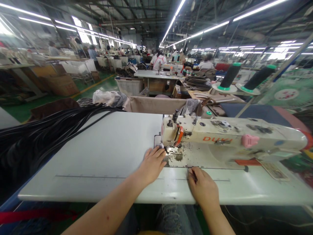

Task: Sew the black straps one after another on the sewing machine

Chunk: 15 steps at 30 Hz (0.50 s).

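While both hands sit on the worktop [102, 153], nothing is visibly pinched in either. Left hand [152, 163] lies flat, palm down, fingers loosely together, fingertips at the left edge of the needle plate [181, 158], just beside the presser foot [172, 150]. Right hand [202, 186] rests nearer, right of the left one, fingers curled under against the worktop at the near edge of the plate; can't tell if anything is under them. Hands are apart, the plate's near-left corner between them.

Sewing machine [232, 137] runs left to right along the far-right part of the worktop, head at its left end, cream body with orange lettering, and a pink clip [249, 140] on the arm. Plate is scuffed and dirty around the foot. No workpiece visible under the foot.

Bundle of black cords [36, 140] lies on the far-left side, well apart from both hands, spilling off the left edge. Two black thread cones [230, 76] stand beyond the machine, far right. A faint ruled line [97, 177] runs across the near worktop. Other people work at machines far back.
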Tool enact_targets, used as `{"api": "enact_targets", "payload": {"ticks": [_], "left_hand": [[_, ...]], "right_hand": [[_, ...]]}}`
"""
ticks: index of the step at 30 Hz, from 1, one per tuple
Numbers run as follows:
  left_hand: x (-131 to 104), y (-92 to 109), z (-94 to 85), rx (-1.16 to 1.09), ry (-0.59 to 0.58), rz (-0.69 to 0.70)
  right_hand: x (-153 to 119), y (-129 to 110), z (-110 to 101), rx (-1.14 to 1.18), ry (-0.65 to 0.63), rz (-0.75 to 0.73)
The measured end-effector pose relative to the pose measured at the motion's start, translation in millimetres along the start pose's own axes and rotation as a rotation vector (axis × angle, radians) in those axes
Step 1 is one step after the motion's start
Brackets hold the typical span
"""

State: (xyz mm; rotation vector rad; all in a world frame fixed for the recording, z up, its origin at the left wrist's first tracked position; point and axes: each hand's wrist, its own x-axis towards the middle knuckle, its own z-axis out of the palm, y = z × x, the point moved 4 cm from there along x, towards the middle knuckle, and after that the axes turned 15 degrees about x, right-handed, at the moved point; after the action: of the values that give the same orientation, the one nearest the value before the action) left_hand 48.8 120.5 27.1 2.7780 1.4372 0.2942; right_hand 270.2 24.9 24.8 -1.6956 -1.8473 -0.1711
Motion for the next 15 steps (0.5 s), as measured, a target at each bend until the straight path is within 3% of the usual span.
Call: {"api": "enact_targets", "payload": {"ticks": [6, 10, 15], "left_hand": [[27.9, -27.1, -0.4, -0.254, 0.061, 0.007], [55.8, -43.3, 4.5, -0.257, 0.066, -0.007], [84.3, -46.6, 13.9, -0.230, 0.033, 0.046]], "right_hand": [[0.6, -2.5, -1.4, 0.005, -0.009, 0.006], [0.4, -3.2, -2.4, 0.007, -0.015, 0.008], [-1.1, -2.7, -2.7, 0.007, -0.016, 0.018]]}}
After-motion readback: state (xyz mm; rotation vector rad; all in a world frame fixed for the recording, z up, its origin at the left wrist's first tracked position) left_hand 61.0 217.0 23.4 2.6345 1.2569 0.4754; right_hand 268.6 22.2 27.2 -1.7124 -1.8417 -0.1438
